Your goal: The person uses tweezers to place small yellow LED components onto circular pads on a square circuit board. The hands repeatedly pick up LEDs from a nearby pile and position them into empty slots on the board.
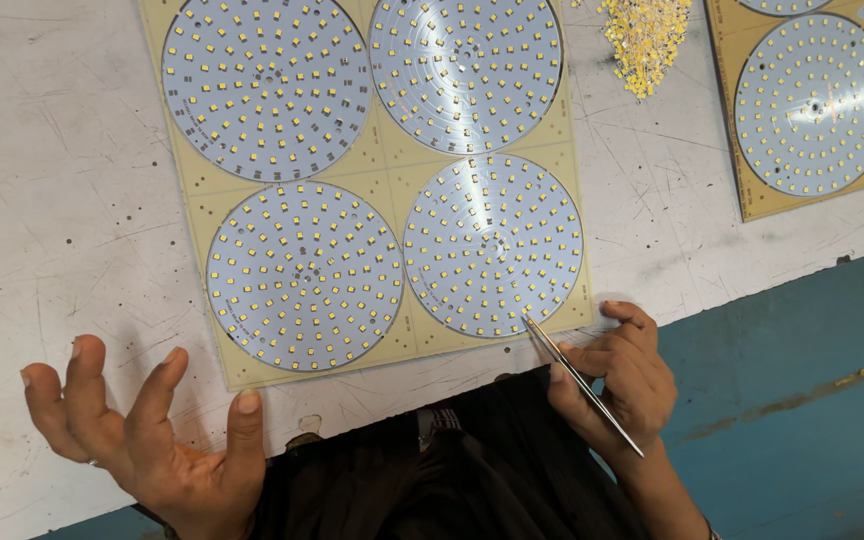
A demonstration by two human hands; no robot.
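Observation:
My right hand [622, 378] grips thin metal tweezers [580, 382]. Their tip touches the near right edge of a round white LED disc [493, 245], one of several discs studded with small yellow chips on a tan panel [388, 165]. My left hand [142, 430] hovers palm up with fingers spread, off the panel's near left corner, holding nothing.
A loose pile of small yellow chips [645, 35] lies at the far edge, right of the panel. A second tan panel with discs [814, 105] sits at the far right. The white worktop [62, 200] ends at a blue edge [802, 380]. Dark cloth [452, 460] lies near me.

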